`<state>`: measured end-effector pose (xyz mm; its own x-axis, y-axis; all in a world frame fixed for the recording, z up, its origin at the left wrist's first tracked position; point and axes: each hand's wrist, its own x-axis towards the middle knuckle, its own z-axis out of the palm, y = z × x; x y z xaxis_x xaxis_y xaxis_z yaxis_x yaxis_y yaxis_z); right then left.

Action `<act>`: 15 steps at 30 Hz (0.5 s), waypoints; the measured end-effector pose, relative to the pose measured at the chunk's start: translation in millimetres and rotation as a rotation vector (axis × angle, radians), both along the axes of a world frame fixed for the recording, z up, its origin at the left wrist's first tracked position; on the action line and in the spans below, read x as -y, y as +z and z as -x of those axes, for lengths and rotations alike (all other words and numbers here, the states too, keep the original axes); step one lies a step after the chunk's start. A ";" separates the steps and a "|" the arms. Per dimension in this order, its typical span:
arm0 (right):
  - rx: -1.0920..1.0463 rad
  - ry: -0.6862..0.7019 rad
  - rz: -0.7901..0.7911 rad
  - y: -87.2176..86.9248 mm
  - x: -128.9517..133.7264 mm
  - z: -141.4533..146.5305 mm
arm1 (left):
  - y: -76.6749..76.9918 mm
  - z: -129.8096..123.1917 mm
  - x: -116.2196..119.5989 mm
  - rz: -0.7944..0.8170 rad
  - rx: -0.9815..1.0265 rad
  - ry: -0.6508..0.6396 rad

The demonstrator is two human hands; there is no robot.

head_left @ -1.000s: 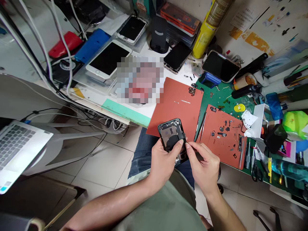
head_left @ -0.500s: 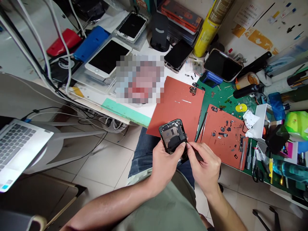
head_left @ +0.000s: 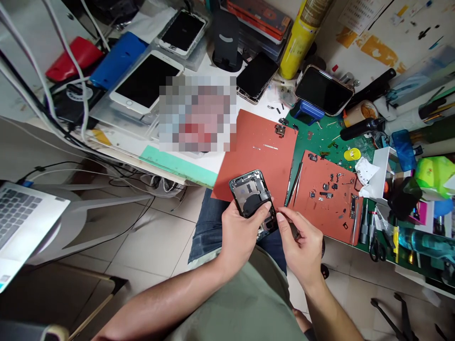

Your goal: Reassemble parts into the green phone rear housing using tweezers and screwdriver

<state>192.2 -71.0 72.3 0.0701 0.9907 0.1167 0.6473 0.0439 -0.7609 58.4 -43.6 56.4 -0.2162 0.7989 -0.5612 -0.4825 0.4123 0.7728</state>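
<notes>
An opened phone housing (head_left: 253,185) with bare inner parts is tilted over my lap, at the front edge of an orange mat (head_left: 261,142). My left hand (head_left: 241,237) is wrapped round its lower left side, the thumb pressed on a round black part (head_left: 251,203) inside. Just off the housing's right edge is my right hand (head_left: 302,241), thumb and forefinger pinched together; anything between the fingertips is too small to make out. Tweezers (head_left: 295,184) lie between this mat and a second orange mat (head_left: 320,213) that holds several small phone parts.
White-framed phones (head_left: 146,81) lie on plastic trays at the back left. A phone (head_left: 324,91) leans on a blue stand. A yellow can (head_left: 296,47) stands behind. Scissors (head_left: 377,250) and tools line the right side. At the left is a laptop (head_left: 28,218).
My right fingertips have moved from the housing's edge to slightly right of it. My left thumb has shifted a little, showing more of the inside. The whole view has shifted somewhat.
</notes>
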 end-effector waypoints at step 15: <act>0.140 0.101 -0.128 -2.1 2.2 2.8 | -7.4 -0.8 0.3 -0.017 -0.041 0.010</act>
